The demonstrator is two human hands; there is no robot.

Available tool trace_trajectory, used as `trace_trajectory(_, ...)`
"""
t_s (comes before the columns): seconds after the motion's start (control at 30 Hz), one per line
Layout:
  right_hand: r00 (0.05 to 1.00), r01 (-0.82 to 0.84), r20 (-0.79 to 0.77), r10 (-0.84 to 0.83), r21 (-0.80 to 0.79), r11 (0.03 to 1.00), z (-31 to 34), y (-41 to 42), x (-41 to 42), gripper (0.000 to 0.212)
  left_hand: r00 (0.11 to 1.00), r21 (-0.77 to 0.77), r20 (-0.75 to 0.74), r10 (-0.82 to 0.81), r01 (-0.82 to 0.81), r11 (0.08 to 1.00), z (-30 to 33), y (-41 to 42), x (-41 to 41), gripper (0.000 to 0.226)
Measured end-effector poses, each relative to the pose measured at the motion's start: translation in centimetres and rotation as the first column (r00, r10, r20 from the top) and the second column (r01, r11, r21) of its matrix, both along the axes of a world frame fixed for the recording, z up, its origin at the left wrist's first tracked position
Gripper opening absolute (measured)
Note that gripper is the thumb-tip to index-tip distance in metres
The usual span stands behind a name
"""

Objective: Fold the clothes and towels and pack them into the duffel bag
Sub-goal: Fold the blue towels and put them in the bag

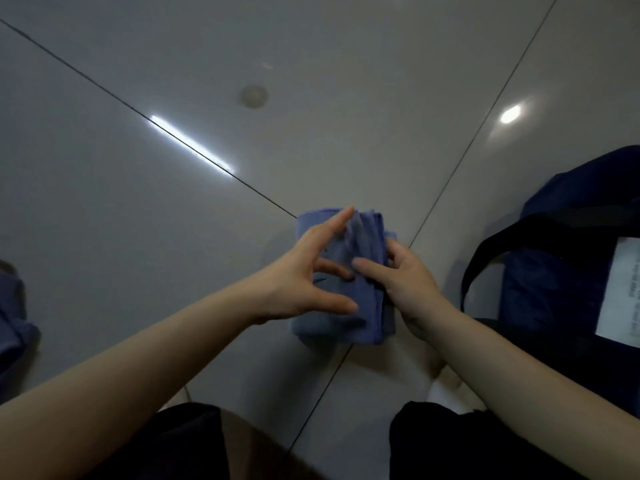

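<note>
A folded blue cloth [349,317] lies on the grey tiled floor [173,220] in front of me, a small thick bundle with stacked edges on its right side. My left hand [304,275] is over its left half, fingers spread and straight, fingertips touching the top. My right hand [405,282] holds the bundle's right edge, thumb on top and fingers curled round the side. The dark navy duffel bag [571,258] sits at the right, its black strap [491,251] arching toward the cloth.
More blue fabric [14,320] lies at the far left edge. A white label or paper [620,292] shows on the bag. A round floor fitting [254,95] sits farther ahead. My knees in dark clothing fill the bottom of the view.
</note>
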State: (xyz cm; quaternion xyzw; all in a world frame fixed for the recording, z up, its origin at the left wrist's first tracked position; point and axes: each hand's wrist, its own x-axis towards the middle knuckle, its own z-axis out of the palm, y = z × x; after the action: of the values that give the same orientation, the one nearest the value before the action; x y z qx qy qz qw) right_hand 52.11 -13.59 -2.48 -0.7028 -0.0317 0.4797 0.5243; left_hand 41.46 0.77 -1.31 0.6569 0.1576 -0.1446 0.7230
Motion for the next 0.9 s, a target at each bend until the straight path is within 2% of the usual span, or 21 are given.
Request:
trace_trajectory(0.07, 0.999, 0.022, 0.032, -0.02, -0.057, 0.998, -0.6, -1.4, 0.6, 0.028, 0.998, 0.026, -0.021, 0.066, -0.065, 0.998, -0.4, -0.5, -0.1, 0.093)
trace_trajectory(0.1, 0.998, 0.019, 0.058, -0.014, -0.087, 0.996, -0.9, -2.0, 1.0, 0.03, 0.994, 0.101, -0.008, 0.109, -0.108, 0.989, -0.9, -0.7, -0.3, 0.079)
trace_trajectory(0.13, 0.997, 0.008, 0.081, 0.002, -0.124, 0.992, -1.4, -2.5, 1.4, 0.029, 0.989, 0.23, 0.05, 0.137, -0.145, 0.962, -1.4, -0.9, -0.3, 0.062)
trace_trajectory(0.17, 0.996, -0.007, 0.086, 0.021, -0.163, 0.987, -1.9, -2.8, 1.8, 0.026, 0.984, 0.415, 0.14, 0.108, -0.157, 0.896, -2.0, -1.0, -0.4, 0.044)
trace_trajectory(0.2, 0.995, -0.045, 0.082, 0.064, -0.214, 0.976, -2.3, -3.0, 2.2, 0.024, 0.976, 0.606, 0.216, 0.016, -0.147, 0.782, -2.8, -1.0, -0.5, 0.033)
trace_trajectory(0.23, 0.989, -0.093, 0.086, 0.121, -0.276, 0.957, -2.7, -3.1, 2.5, 0.025, 0.959, 0.765, 0.256, -0.119, -0.126, 0.632, -3.9, -1.0, -0.5, 0.035)
trace_trajectory(0.27, 0.976, -0.129, 0.119, 0.182, -0.354, 0.926, -3.0, -3.2, 2.7, 0.029, 0.937, 0.878, 0.232, -0.26, -0.087, 0.471, -5.3, -1.1, -0.6, 0.043)
trace_trajectory(0.3, 0.955, -0.131, 0.185, 0.231, -0.437, 0.89, -3.3, -3.4, 2.9, 0.034, 0.918, 0.942, 0.145, -0.369, -0.014, 0.334, -6.7, -1.3, -0.7, 0.054)
trace_trajectory(0.33, 0.926, -0.106, 0.263, 0.272, -0.509, 0.854, -3.4, -3.7, 3.0, 0.041, 0.901, 0.967, 0.031, -0.433, 0.084, 0.242, -7.7, -1.5, -0.8, 0.067)
trace_trajectory(0.37, 0.901, -0.077, 0.319, 0.294, -0.551, 0.831, -3.4, -4.0, 3.0, 0.049, 0.888, 0.965, -0.06, -0.456, 0.168, 0.2, -8.5, -1.7, -1.0, 0.079)
trace_trajectory(0.4, 0.895, -0.062, 0.33, 0.299, -0.571, 0.819, -3.3, -4.3, 2.6, 0.056, 0.883, 0.956, -0.112, -0.456, 0.222, 0.195, -9.3, -1.8, -1.3, 0.087)
trace_trajectory(0.47, 0.922, -0.077, 0.272, 0.275, -0.569, 0.819, -3.6, -4.7, 1.7, 0.062, 0.898, 0.945, -0.118, -0.423, 0.232, 0.23, -10.2, -2.3, -1.5, 0.093)
trace_trajectory(0.53, 0.933, -0.11, 0.217, 0.286, -0.586, 0.803, -4.2, -4.5, 0.9, 0.058, 0.925, 0.931, -0.077, -0.371, 0.2, 0.307, -10.1, -2.9, -1.2, 0.096)
trace_trajectory(0.6, 0.93, -0.149, 0.184, 0.317, -0.6, 0.786, -4.5, -3.9, 0.8, 0.048, 0.95, 0.887, -0.015, -0.312, 0.156, 0.435, -9.4, -3.2, -0.9, 0.095)
trace_trajectory(0.63, 0.932, -0.152, 0.184, 0.312, -0.584, 0.798, -4.4, -3.7, 0.9, 0.042, 0.967, 0.85, 0.059, -0.249, 0.083, 0.521, -9.2, -3.3, -0.9, 0.09)
trace_trajectory(0.7, 0.934, -0.138, 0.211, 0.288, -0.531, 0.836, -4.1, -3.3, 1.3, 0.033, 0.981, 0.738, 0.191, 0.031, -0.164, 0.654, -8.7, -3.1, -1.1, 0.067)
trace_trajectory(0.77, 0.946, -0.112, 0.22, 0.239, -0.469, 0.876, -3.4, -3.2, 1.8, 0.027, 0.929, 0.594, 0.168, 0.33, -0.363, 0.718, -8.3, -2.8, -1.1, 0.047)
trace_trajectory(0.83, 0.944, -0.092, 0.252, 0.212, -0.418, 0.904, -2.0, -3.3, 2.8, 0.025, 0.905, 0.495, 0.091, 0.415, -0.403, 0.77, -7.9, -2.3, -1.1, 0.048)
trace_trajectory(0.9, 0.876, -0.079, 0.403, 0.266, -0.423, 0.903, 0.5, -3.3, 4.2, 0.028, 0.906, 0.492, 0.13, 0.403, -0.412, 0.767, -7.1, -1.8, -0.6, 0.046)
